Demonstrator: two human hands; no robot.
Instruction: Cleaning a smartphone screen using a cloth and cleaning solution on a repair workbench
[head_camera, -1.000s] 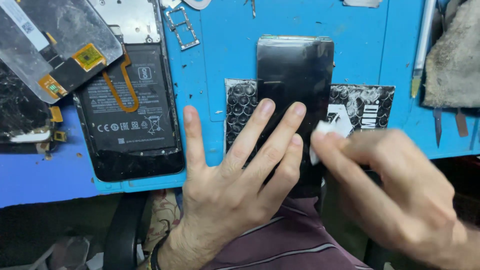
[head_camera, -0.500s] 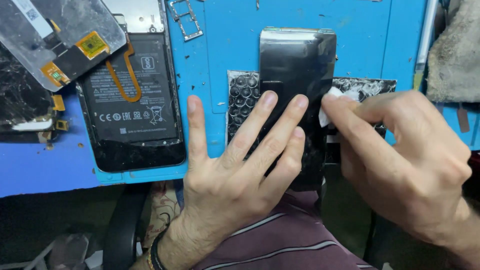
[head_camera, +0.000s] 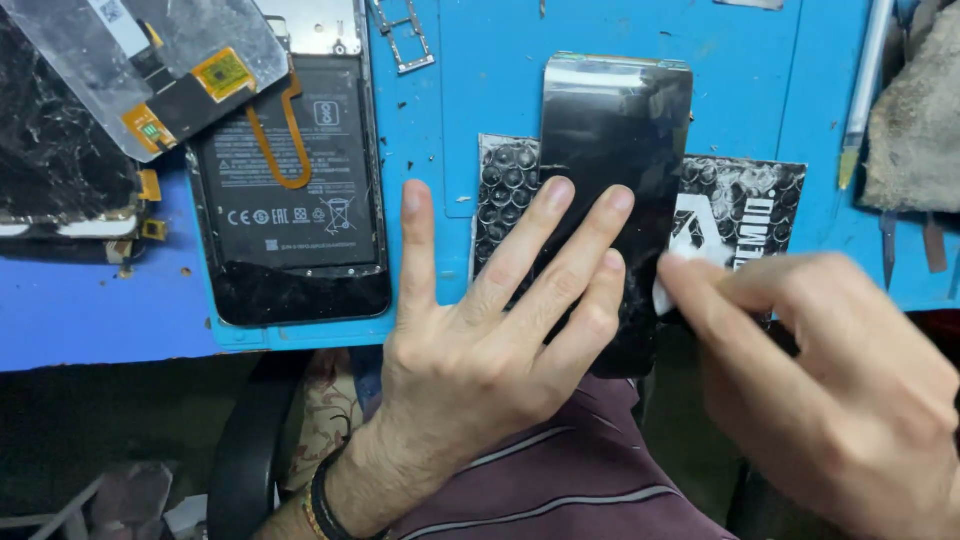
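The left hand (head_camera: 480, 350) lies flat, fingers spread, on the black screen panel (head_camera: 612, 150), whose long axis runs away from the person on the blue surface (head_camera: 480, 60), while the right hand (head_camera: 830, 390) pinches a small white wipe (head_camera: 668, 290) at the panel's right edge.

Screen panel (head_camera: 615, 130) lower end hidden under hands.

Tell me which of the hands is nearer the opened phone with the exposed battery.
Left. The left hand lies just right of the opened phone, fingers pressing the black screen panel; the right hand is farther right, beyond that panel.
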